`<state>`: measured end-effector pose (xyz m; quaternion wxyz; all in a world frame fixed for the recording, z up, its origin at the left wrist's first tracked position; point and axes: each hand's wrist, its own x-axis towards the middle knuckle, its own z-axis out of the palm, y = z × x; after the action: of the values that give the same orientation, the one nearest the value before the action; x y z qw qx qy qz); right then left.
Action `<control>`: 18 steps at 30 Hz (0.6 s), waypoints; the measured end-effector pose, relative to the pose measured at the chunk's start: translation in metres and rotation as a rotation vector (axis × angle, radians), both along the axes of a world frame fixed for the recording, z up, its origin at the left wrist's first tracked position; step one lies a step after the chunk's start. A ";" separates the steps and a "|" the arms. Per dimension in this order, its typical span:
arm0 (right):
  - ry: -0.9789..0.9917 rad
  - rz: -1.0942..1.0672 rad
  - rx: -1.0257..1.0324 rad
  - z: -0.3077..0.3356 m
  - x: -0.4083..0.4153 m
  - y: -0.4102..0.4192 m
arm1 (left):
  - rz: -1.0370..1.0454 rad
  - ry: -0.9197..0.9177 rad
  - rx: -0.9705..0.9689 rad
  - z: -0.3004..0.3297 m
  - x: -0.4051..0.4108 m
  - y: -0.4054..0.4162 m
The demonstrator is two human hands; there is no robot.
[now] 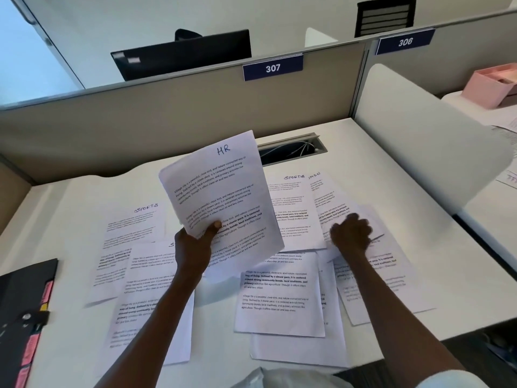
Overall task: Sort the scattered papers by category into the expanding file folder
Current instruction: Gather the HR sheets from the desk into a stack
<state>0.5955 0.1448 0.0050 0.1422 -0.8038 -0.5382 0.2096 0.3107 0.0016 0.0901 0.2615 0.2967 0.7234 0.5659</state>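
Raised sheet (221,191) — handwritten "HR"; two desk sheets (131,239) (291,208) — "SPORTS"; partition plates — "307" (272,68), "306" (404,42). Printed paragraphs begin "Village life is a peaceful…".

Office, numbered cubicle partitions (195,107), monitor (181,54)

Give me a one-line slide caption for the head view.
Left hand lifts the HR sheet while the right hand gathers papers on the desk; black file folder waits left.
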 end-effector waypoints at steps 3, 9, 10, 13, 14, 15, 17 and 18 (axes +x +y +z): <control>-0.108 -0.135 -0.091 -0.002 0.039 0.008 | -0.002 0.004 0.005 0.002 -0.001 -0.001; -0.091 -0.192 -0.221 -0.010 0.075 0.016 | 0.012 -0.025 -0.006 0.000 -0.002 -0.001; -0.080 -0.182 -0.225 -0.008 0.076 0.018 | 0.012 -0.030 -0.003 -0.001 -0.002 0.000; -0.021 -0.187 -0.288 -0.001 0.076 0.024 | 0.007 -0.033 -0.005 0.001 0.000 0.003; 0.007 -0.184 -0.293 0.001 0.076 0.024 | 0.004 -0.026 -0.007 0.003 0.002 0.004; 0.035 -0.176 -0.284 0.004 0.076 0.024 | 0.000 -0.017 -0.005 0.004 0.003 0.004; 0.052 -0.157 -0.240 0.009 0.077 0.021 | -0.006 -0.007 -0.008 0.005 0.005 0.005; 0.029 -0.160 -0.208 0.011 0.077 0.018 | -0.006 -0.006 -0.014 0.005 0.004 0.006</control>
<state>0.6725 0.1632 0.0158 0.0823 -0.8515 -0.4455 0.2640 0.3150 0.0072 0.0949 0.2677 0.2954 0.7255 0.5610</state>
